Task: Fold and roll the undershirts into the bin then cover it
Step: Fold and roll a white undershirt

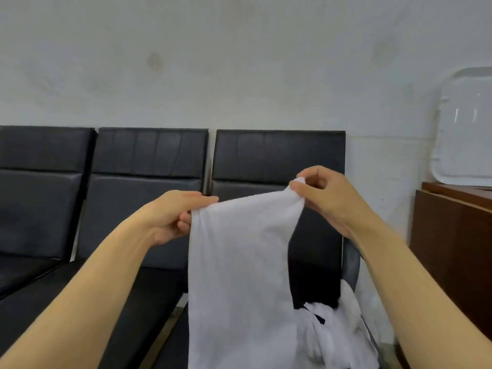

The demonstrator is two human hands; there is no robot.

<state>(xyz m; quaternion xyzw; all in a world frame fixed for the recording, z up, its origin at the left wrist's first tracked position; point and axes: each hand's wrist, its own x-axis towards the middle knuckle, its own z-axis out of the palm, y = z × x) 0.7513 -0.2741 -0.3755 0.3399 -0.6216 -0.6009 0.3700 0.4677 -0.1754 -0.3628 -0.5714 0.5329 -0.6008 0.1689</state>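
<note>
A white undershirt (237,275) hangs in the air in front of me, stretched between both hands above a black seat. My left hand (173,214) pinches its upper left edge between thumb and fingers. My right hand (327,194) pinches the upper right corner, held a little higher. Below and to the right, a loose pile of white undershirts (343,334) lies on the right-hand seat. A clear plastic lid (468,129) leans upright against the wall at the far right. No bin is in view.
A row of black padded seats (143,182) runs along a white wall. A brown wooden cabinet (452,235) stands at the right, with the lid resting on its top.
</note>
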